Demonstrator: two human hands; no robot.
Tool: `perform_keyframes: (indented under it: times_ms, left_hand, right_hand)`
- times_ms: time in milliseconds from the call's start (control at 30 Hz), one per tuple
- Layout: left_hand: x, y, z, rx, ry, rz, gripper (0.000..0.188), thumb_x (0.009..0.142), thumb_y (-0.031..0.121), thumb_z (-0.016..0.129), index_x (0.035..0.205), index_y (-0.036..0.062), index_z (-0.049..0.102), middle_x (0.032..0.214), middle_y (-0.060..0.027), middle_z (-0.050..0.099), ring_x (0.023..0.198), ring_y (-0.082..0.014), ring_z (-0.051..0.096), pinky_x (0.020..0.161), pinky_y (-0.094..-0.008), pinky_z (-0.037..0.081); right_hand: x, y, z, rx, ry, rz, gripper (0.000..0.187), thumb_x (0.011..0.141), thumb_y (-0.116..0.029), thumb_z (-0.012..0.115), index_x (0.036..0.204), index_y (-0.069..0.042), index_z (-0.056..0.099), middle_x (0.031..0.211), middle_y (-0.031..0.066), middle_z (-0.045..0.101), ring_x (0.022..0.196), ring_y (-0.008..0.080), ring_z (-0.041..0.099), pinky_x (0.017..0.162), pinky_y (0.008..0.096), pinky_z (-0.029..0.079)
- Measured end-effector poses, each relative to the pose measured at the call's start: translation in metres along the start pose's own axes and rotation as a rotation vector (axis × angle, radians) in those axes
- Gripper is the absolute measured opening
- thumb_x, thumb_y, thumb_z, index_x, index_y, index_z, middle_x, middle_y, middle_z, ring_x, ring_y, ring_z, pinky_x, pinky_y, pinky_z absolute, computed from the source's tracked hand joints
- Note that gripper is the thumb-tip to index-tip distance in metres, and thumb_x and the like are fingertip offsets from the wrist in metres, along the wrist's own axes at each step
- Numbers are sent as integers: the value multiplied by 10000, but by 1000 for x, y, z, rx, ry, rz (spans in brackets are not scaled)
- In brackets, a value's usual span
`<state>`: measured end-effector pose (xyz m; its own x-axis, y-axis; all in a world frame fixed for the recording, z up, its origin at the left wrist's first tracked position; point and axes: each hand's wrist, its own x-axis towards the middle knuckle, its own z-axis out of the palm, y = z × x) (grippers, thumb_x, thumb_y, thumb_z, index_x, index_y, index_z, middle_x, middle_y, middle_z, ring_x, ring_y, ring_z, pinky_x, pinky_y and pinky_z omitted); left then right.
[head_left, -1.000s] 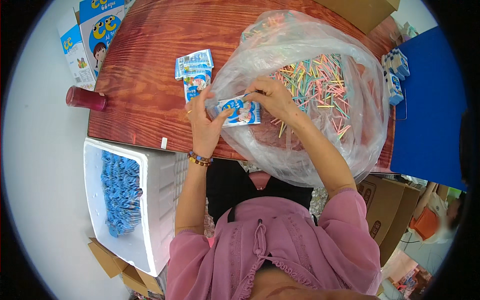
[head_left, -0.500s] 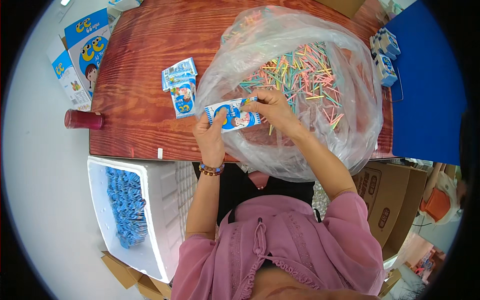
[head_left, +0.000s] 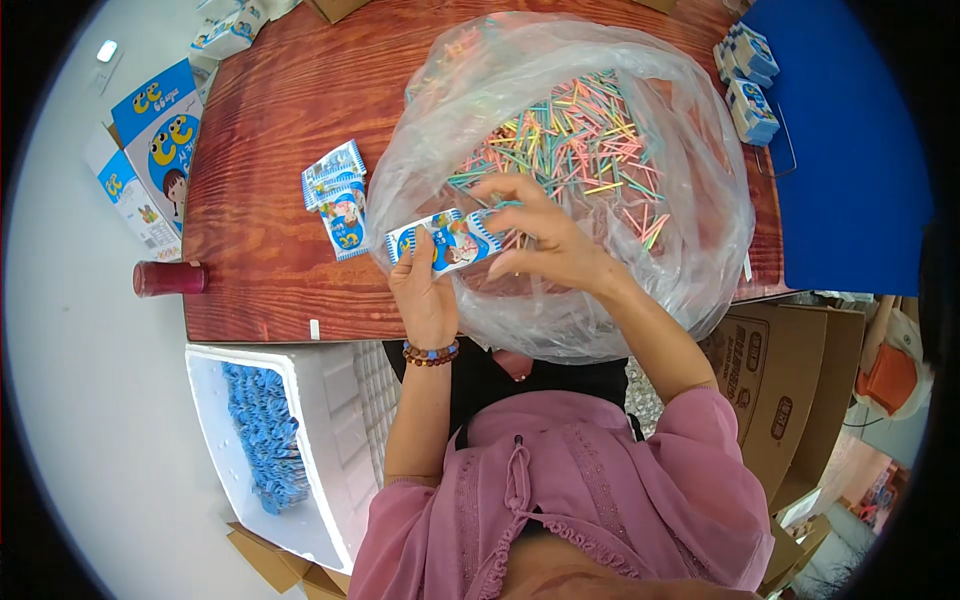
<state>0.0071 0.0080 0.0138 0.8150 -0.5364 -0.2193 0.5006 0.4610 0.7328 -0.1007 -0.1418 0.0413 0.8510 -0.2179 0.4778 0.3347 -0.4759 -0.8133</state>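
My left hand [head_left: 428, 297] pinches a small blue-and-white printed packet [head_left: 462, 250] between thumb and fingers, over the near left edge of a large clear plastic bag [head_left: 705, 215]. Beside the packet's right end, my right hand [head_left: 562, 245] has its thumb and fingers spread apart. A bit of teal shows by its fingertips; whether it touches them I cannot tell. Thin pink, yellow and teal sticks [head_left: 575, 135] lie heaped in the bag's open middle. Left of the bag, a few similar packets [head_left: 345, 220] rest on the table, partly overlapping.
The reddish wooden table [head_left: 270, 150] carries a jar with dark red contents [head_left: 170, 278] at its left edge. Below stands a white foam box [head_left: 325, 420] holding many blue packets [head_left: 265, 430]. Cardboard boxes [head_left: 765, 385] stand lower right. Small stacked packs [head_left: 750, 105] sit far right by a blue panel [head_left: 850, 170].
My right hand has let go of the packet's right end, and its fingers have spread. My left hand still holds the packet. The whole view has shifted slightly.
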Motion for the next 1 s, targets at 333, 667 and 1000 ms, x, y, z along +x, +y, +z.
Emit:
perform_keyframes:
  times_ms: [333,667,1000]
  left_hand:
    - [-2,3,-12,40,-9,41,170,964,149,580,991,-1,655,988,-62,684,881,-122,645,790,-278,511]
    - [-12,6,-13,-4,-21,11,179,972,159,567,1023,7,648,1021,-53,686,902,-113,647,824,-285,510]
    - [-8,3,-18,-14,-17,-10,185,971,166,570,1003,7,659,1029,-68,687,915,-133,654,837,-298,515]
  right_hand:
    - [7,22,-42,177,21,372,184,843,-161,666,970,-36,711,1088,71,664,988,191,602,865,331,471]
    - [27,127,-154,-677,325,643,277,866,-269,608,939,-24,712,798,133,678,718,206,623,686,342,475]
    - [65,139,-141,-944,16,931,456,808,-382,569,1093,-41,670,1125,212,650,1063,357,622,890,442,492]
